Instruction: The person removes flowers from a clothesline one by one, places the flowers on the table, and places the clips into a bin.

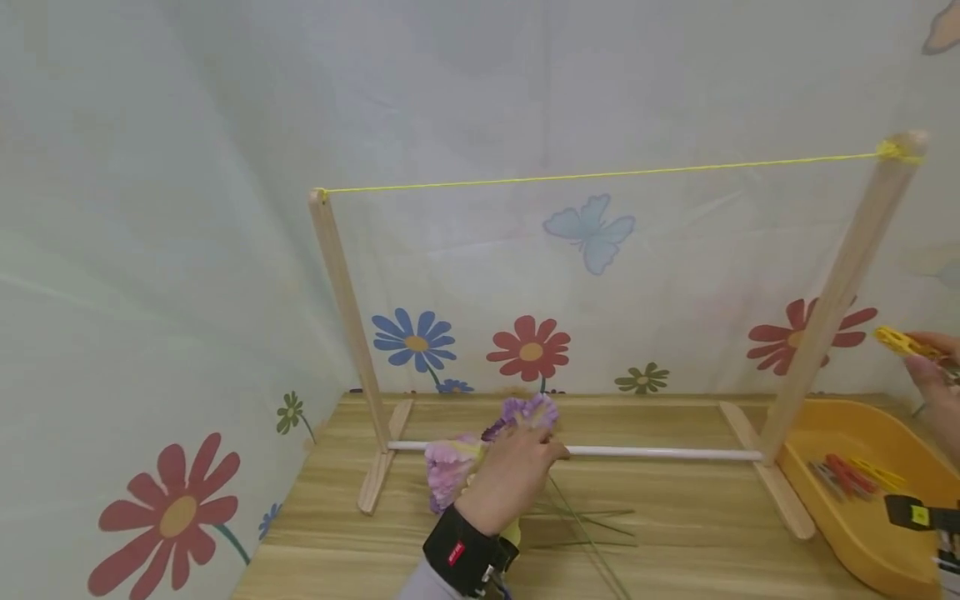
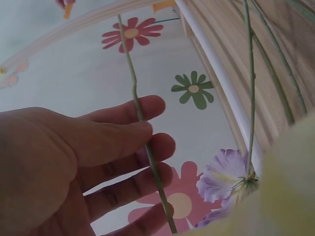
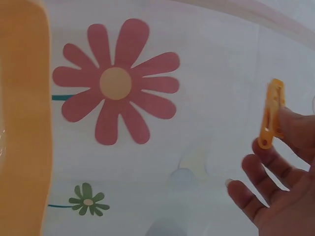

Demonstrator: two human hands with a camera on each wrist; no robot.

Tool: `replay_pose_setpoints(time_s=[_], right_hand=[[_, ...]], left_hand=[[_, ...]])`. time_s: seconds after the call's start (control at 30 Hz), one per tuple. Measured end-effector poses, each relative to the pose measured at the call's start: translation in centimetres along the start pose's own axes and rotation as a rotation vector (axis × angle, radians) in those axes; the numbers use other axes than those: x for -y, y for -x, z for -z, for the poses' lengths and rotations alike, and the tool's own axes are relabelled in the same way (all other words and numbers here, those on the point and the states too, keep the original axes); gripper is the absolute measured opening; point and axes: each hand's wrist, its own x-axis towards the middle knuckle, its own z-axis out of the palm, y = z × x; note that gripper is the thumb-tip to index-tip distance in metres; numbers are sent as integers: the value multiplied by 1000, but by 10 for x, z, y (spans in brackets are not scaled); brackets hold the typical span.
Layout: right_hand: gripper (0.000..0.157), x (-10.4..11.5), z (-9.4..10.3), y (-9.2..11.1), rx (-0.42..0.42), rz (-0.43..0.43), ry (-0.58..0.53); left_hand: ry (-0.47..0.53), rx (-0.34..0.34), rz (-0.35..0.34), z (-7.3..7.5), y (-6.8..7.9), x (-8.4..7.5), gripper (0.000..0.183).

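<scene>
My left hand (image 1: pixel 510 475) is over the table among purple and pink artificial flowers (image 1: pixel 448 468). In the left wrist view, its thumb and fingers pinch a thin green flower stem (image 2: pixel 132 73). A purple blossom (image 2: pixel 221 177) and a blurred pale yellow one (image 2: pixel 290 187) show beside that hand. At the far right, my right hand (image 1: pixel 937 383) is raised above the basket. Between its thumb and index finger it pinches a yellow-orange clothespin (image 3: pixel 268 115), the other fingers loosely bent. The palm covers part of the flowers in the head view.
Two wooden posts (image 1: pixel 347 317) carry a taut yellow string (image 1: pixel 600 175), with a white rod (image 1: pixel 660 452) joining them low down. Outside the right post stands an orange basket (image 1: pixel 892 542) with several clothespins (image 1: pixel 851 477). Green stems (image 1: pixel 592 546) lie across the wooden table (image 1: pixel 322 542).
</scene>
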Motion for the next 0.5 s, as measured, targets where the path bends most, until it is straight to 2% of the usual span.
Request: replay_pose_setpoints(time_s=[0.07, 0.13, 0.2, 0.3, 0.33, 0.37, 0.43, 0.5], right_hand=[[39, -5, -4, 1, 59, 6, 39], [42, -35, -16, -2, 100, 7, 77], [46, -79, -32, -7, 134, -7, 126], [44, -154, -58, -16, 177, -63, 167], [39, -171, -63, -18, 211, -89, 172], [39, -191, -69, -18, 224, -81, 180], [36, -213, -74, -20, 306, -143, 195], [38, -216, -72, -19, 409, -181, 231]], left_hand=[[-26, 37, 10, -3, 1, -1, 32], [-50, 58, 13, -7, 1, -3, 35], [-63, 71, 15, -13, 1, -4, 36], [-74, 62, 12, -21, 1, -5, 30], [-70, 59, 13, -23, 1, -5, 28], [-67, 58, 13, -25, 0, -5, 25], [-65, 50, 9, -27, 0, -5, 21], [-67, 49, 4, -29, 1, -5, 18]])
